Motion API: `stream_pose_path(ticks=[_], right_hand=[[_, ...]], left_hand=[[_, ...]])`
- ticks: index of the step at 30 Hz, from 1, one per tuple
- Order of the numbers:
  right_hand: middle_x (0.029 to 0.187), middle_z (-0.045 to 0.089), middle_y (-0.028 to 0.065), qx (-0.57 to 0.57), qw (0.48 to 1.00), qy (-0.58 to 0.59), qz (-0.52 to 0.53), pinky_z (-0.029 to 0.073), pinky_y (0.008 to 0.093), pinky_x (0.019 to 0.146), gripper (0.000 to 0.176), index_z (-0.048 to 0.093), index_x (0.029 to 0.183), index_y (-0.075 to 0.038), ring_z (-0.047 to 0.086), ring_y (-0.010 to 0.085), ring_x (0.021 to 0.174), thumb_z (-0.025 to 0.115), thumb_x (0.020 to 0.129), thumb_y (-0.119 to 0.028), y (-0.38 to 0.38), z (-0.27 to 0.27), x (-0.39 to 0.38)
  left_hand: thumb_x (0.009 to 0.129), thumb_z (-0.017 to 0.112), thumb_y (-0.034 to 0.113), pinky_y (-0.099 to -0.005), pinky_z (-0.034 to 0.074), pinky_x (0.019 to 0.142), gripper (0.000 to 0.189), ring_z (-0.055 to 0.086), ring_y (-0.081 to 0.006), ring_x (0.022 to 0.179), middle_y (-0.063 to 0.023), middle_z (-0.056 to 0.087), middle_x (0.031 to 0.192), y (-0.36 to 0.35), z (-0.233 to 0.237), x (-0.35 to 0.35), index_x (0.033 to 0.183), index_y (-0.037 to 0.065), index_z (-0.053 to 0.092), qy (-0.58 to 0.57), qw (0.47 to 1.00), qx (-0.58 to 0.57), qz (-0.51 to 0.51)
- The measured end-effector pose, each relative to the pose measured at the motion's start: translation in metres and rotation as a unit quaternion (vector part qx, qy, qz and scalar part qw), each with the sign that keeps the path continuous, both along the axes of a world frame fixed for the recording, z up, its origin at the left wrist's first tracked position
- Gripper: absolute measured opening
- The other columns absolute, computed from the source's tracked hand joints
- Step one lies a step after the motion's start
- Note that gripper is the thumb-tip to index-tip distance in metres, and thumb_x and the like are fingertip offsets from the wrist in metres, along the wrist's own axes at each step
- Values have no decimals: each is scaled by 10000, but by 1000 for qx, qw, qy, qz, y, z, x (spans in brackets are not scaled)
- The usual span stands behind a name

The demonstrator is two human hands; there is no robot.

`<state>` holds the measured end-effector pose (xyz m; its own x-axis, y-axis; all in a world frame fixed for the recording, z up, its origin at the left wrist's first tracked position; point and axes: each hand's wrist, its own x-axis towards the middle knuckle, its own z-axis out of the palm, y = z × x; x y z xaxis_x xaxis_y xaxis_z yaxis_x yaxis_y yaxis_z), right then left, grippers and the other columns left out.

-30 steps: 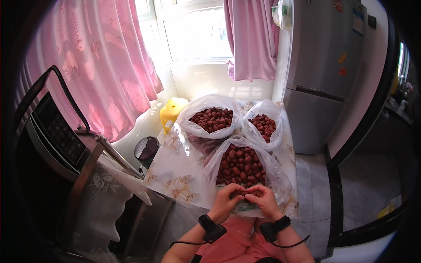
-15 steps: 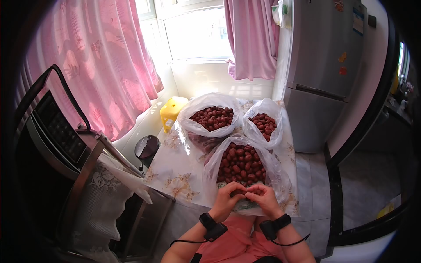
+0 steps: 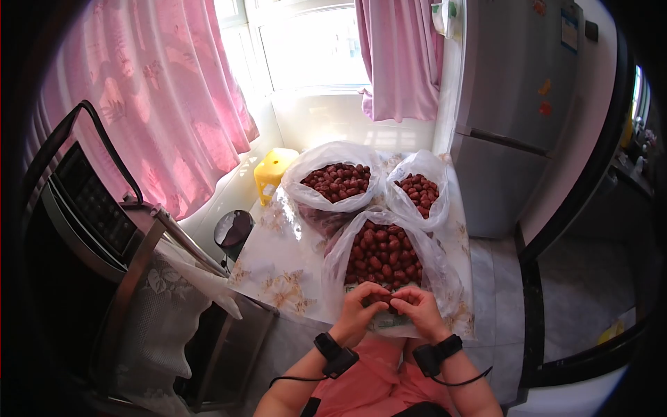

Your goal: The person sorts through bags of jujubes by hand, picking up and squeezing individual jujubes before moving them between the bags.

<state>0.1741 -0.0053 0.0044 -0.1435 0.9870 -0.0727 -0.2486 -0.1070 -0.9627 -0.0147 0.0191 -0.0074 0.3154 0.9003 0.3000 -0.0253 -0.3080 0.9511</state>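
Note:
Both hands meet over the near edge of an open plastic bag (image 3: 335,267) full of red dates (image 3: 382,254). My left hand (image 3: 359,313) is pinched around a dark red date (image 3: 386,299), its fingers curled. Close beside it, my right hand (image 3: 420,311) also pinches at the same date from the other side. Fingers partly hide the date. Behind the near bag stand two more open bags of red dates, a wide one (image 3: 299,170) at the left and a smaller one (image 3: 439,170) at the right.
The bags stand on a table with a flowered cloth (image 3: 267,267). Left of it are a yellow stool (image 3: 267,174), a dark bin (image 3: 233,233) and a rack with an appliance (image 3: 90,208). A grey refrigerator (image 3: 511,139) stands at the right.
My hands have come slightly apart and the date between them shows more. The view has shifted slightly.

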Motion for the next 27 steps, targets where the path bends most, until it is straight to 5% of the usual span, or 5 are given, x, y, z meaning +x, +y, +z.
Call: stream_pose_path(ticks=[3,13,27], right_hand=[[872,669,16,8,1000,-7,-14,479,218,672,156,690,990,3,593,72,726,745,865,-74,-2,2,-1],[914,669,16,17,1000,7,-9,500,213,705,171,675,1020,1,618,73,800,729,858,-16,-2,0,-2],[943,681,27,2,1000,23,4,501,215,727,216,661,1059,-5,624,74,815,730,854,-15,0,-2,-1]], left_hand=[[784,698,-104,-279,509,862,287,619,-152,1004,-58,605,1082,2,-6,-3,1044,6,645,-45,998,-41,-5],[792,712,-93,-285,517,879,284,617,-155,1015,-62,595,1095,4,-6,-3,1050,-5,633,-18,1000,9,-16],[813,680,-122,-296,523,903,284,631,-160,1021,-65,603,1070,5,-5,-4,1071,-19,616,-113,989,-84,-38]])
